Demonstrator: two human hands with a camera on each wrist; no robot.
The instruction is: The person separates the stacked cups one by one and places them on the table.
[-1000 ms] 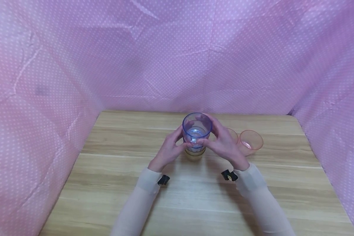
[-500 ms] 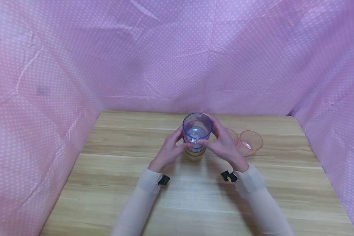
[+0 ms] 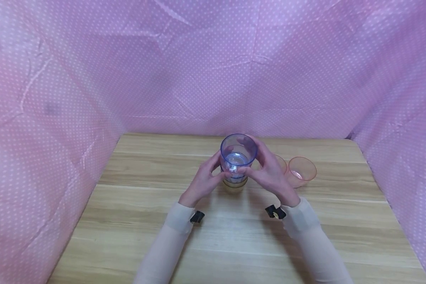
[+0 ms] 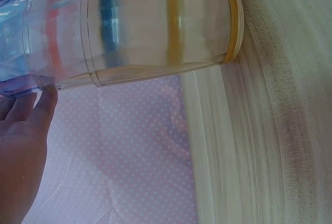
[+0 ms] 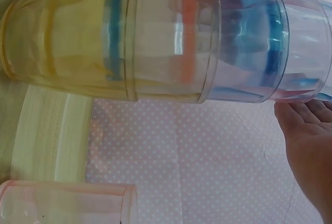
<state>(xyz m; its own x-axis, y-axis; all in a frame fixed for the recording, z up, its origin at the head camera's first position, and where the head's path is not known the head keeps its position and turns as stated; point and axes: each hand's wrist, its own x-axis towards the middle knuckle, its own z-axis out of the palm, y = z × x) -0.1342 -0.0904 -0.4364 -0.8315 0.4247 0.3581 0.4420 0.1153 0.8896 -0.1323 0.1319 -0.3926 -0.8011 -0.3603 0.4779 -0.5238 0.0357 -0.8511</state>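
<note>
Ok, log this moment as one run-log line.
left hand: grips stack | right hand: grips stack | stack of clear plastic cups: upright on wooden table | two pink plastic cups: right of stack

Blue cup (image 3: 238,152) upright atop nested stack (image 3: 234,182).

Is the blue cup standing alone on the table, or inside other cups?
Inside others: the blue cup is nested atop a stack whose yellow cup rests on the table, both hands around it.
</note>
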